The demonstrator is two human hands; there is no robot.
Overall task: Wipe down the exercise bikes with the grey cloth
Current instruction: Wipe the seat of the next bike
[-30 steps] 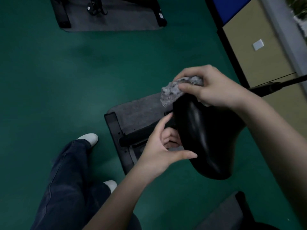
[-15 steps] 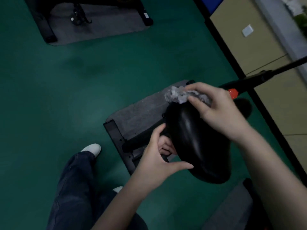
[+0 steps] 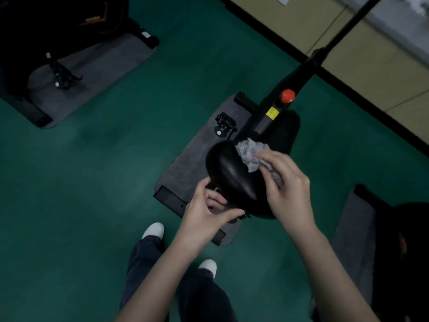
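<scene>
A black exercise bike saddle (image 3: 228,170) sits in the middle of the head view, above a grey floor mat (image 3: 185,173). My right hand (image 3: 289,187) holds the crumpled grey cloth (image 3: 251,153) and presses it on the saddle's right side near the nose. My left hand (image 3: 204,214) grips the saddle's rear left edge, fingers curled under it and thumb along the rim. The bike's black frame (image 3: 278,105) with a red knob (image 3: 287,96) and a yellow label runs up and right from the saddle. A pedal (image 3: 224,125) shows to its left.
A second exercise bike (image 3: 53,31) on its own grey mat stands at the top left. Part of a third bike and mat (image 3: 362,228) is at the right edge. A beige wall (image 3: 362,49) with a black skirting runs along the upper right. My legs and white shoes (image 3: 153,230) stand on the green floor.
The view has tilted up, so the frame and red knob now show. My right hand has drawn the cloth from the saddle's nose toward its right side. My left hand still holds the saddle's edge.
</scene>
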